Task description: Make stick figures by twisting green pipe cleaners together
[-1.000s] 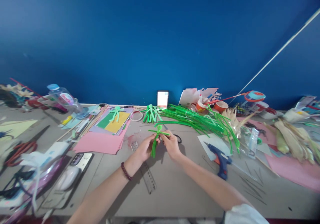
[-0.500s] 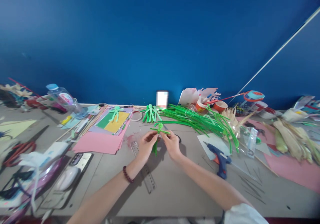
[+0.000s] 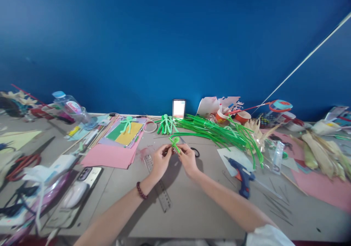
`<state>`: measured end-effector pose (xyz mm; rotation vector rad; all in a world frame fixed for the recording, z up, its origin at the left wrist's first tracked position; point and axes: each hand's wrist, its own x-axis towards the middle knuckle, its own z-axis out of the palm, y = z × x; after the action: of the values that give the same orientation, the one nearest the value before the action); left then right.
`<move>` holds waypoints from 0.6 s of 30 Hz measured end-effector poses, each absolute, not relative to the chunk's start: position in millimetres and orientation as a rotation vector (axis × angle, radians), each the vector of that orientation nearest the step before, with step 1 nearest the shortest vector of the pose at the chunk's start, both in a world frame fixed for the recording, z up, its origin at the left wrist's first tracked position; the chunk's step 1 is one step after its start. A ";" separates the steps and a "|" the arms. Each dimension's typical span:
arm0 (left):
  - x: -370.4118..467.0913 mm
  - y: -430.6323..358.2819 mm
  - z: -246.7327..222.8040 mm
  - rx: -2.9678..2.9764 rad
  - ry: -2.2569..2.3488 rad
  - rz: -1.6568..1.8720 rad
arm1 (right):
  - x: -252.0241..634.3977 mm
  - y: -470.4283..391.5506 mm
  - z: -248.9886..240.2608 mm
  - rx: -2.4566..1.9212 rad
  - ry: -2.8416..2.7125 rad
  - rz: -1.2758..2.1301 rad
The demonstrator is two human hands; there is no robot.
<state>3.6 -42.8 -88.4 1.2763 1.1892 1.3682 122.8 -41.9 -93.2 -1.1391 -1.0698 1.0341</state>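
A small green pipe-cleaner figure (image 3: 174, 142) is pinched between both hands above the middle of the table. My left hand (image 3: 161, 159), with a beaded bracelet on its wrist, holds it from the left. From the right, my right hand (image 3: 188, 159) grips it with thumb and fingers. The fingers hide the figure's lower part. Behind the hands, several finished green figures (image 3: 166, 124) lean together near the wall, and another green figure (image 3: 127, 124) lies on coloured sheets. Green pipe cleaners (image 3: 219, 131) are piled to their right.
A clear ruler (image 3: 162, 195) lies below my left hand, with black-handled scissors (image 3: 195, 152) beside my right. The blue glue gun (image 3: 242, 176) rests farther right. A phone (image 3: 74, 198), pink paper (image 3: 111, 156) and a bottle (image 3: 71, 109) are on the left.
The held figure has turned and tilted, and its arms no longer stretch out sideways. The green strands that hung below the hands are now out of sight. Both hands remain close together.
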 end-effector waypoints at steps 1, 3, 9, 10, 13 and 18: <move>3.2 -42.7 -87.7 1.296 1.201 1.365 | 122.8 -41.3 -93.6 -1.135 -1.063 1.040; 2.4 -42.3 -85.7 1.331 1.205 1.342 | 122.6 -40.4 -94.1 -1.131 -1.043 1.064; 1.4 -40.1 -81.0 1.331 1.123 1.284 | 120.9 -39.7 -91.8 -1.137 -0.906 1.213; 1.6 -40.0 -81.0 1.319 1.118 1.283 | 120.6 -39.8 -90.8 -1.138 -0.888 1.231; 2.6 -40.2 -81.2 1.261 1.108 1.282 | 120.0 -40.4 -88.0 -1.137 -0.865 1.246; 0.9 -39.2 -76.7 1.215 1.037 1.242 | 120.2 -41.0 -86.6 -1.125 -0.857 1.239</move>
<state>0.9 -39.2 -76.7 1.2146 1.0375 1.2422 120.2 -41.0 -86.6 -1.1252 -0.8566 1.2392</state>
